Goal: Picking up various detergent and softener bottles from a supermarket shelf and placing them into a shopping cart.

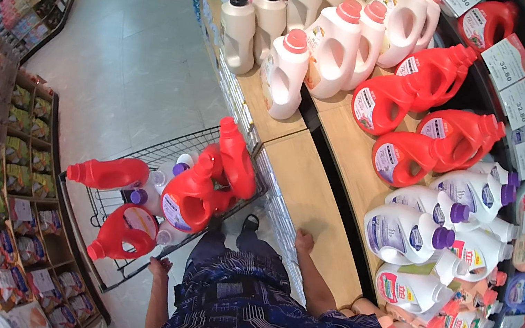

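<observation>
My left hand [160, 267] is at the near side of a black wire shopping cart [182, 138], its fingers loosely bent by the rim. Whether it grips the rim is hard to see. Over the bare wooden shelf board [308, 188], my right hand [304, 241] is curled with nothing visible in it. The cart holds several red detergent jugs, among them one lying at the far left [113, 172], one at the front [124, 233] and one leaning at the right end [236, 159]. Clear and purple-capped bottles [158, 201] lie between them.
White jugs with pink caps [333, 45], beige bottles with black caps [237, 30], red jugs [383, 104] and purple-capped white bottles [403, 233] line the shelves at right. Price cards [518, 103] hang behind. A snack shelf [36, 177] borders the tiled aisle floor [127, 35] at left.
</observation>
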A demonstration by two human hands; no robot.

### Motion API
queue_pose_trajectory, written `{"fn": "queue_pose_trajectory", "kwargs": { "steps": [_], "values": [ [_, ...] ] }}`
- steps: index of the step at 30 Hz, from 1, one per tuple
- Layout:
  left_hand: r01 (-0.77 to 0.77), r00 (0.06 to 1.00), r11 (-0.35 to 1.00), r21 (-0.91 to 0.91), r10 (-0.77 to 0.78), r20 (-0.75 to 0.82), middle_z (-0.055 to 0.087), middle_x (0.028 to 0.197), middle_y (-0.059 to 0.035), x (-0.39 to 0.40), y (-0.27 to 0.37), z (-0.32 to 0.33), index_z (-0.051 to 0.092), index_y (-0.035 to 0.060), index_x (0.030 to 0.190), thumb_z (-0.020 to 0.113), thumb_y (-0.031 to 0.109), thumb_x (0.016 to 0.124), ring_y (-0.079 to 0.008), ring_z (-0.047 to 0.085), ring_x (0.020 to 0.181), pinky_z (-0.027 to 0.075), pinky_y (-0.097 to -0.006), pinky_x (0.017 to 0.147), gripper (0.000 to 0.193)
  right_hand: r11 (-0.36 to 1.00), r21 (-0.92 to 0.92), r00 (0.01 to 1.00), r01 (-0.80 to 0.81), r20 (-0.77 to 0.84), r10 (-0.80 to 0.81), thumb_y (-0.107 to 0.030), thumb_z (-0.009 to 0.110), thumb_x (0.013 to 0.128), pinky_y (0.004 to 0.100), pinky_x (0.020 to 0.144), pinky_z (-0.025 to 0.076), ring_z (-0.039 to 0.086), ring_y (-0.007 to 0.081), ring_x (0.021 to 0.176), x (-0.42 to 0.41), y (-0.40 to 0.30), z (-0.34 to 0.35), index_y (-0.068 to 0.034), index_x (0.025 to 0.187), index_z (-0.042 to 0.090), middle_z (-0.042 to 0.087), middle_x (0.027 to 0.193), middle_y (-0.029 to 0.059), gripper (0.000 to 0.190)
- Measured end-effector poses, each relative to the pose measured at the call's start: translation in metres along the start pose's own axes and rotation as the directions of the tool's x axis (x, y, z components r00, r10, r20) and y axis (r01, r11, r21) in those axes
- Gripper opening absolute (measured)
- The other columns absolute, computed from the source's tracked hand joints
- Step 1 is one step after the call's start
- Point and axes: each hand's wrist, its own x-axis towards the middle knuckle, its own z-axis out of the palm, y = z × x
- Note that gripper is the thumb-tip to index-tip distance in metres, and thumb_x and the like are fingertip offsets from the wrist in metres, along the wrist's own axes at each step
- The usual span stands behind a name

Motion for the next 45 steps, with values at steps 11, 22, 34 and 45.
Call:
{"fn": "queue_pose_trajectory", "kwargs": {
  "steps": [11,22,34,45],
  "values": [
    [0.063,0.998,0.998,0.030,-0.063,-0.015,0.064,0.083,-0.0161,-0.001,0.004,0.003,0.056,-0.0046,0.101,0.027,0.053,0.102,-0.0282,0.061,0.072,0.056,-0.0501,0.075,0.064,0.967,-0.196,0.987,0.162,0.037,-0.157,-0.043,0.061,0.090,0.0519,0.086,0.052,0.065,0.0459,0.097,-0.001,0.003,-0.008,0.008,0.103,0.059,0.066,0.100,0.0320,0.053],
    [-0.102,0.991,0.995,-0.006,0.101,-0.087,0.066,0.070,-0.0151,0.007,-0.009,0.003,0.060,-0.0033,0.093,0.037,0.040,0.102,-0.0244,0.063,0.052,0.058,-0.0382,0.047,0.050,0.911,-0.297,0.957,0.284,0.153,-0.248,-0.042,0.051,0.094,0.0530,0.091,0.050,0.063,0.0499,0.101,0.022,0.015,0.007,0.012,0.110,0.055,0.064,0.102,0.0366,0.057],
    [-0.222,0.972,0.975,0.021,0.223,-0.077,0.066,0.069,-0.0207,-0.018,-0.003,0.012,0.050,-0.0037,0.096,0.043,0.040,0.100,-0.0250,0.061,0.047,0.054,-0.0367,0.043,0.044,0.919,-0.342,0.975,0.194,0.167,-0.143,-0.051,0.047,0.094,0.0432,0.066,0.059,0.072,0.0375,0.073,0.059,0.046,0.026,0.014,0.117,0.050,0.068,0.096,0.0315,0.069],
    [-0.213,0.974,0.977,0.003,0.212,-0.084,0.067,0.070,-0.0186,-0.007,-0.009,0.003,0.058,-0.0083,0.086,0.041,0.042,0.100,-0.0251,0.062,0.048,0.053,-0.0340,0.043,0.054,0.969,-0.225,0.976,0.104,0.211,-0.056,-0.052,0.047,0.094,0.0406,0.066,0.059,0.072,0.0320,0.067,0.031,0.018,0.020,0.008,0.108,0.061,0.070,0.082,0.0253,0.063]
  ]
}}
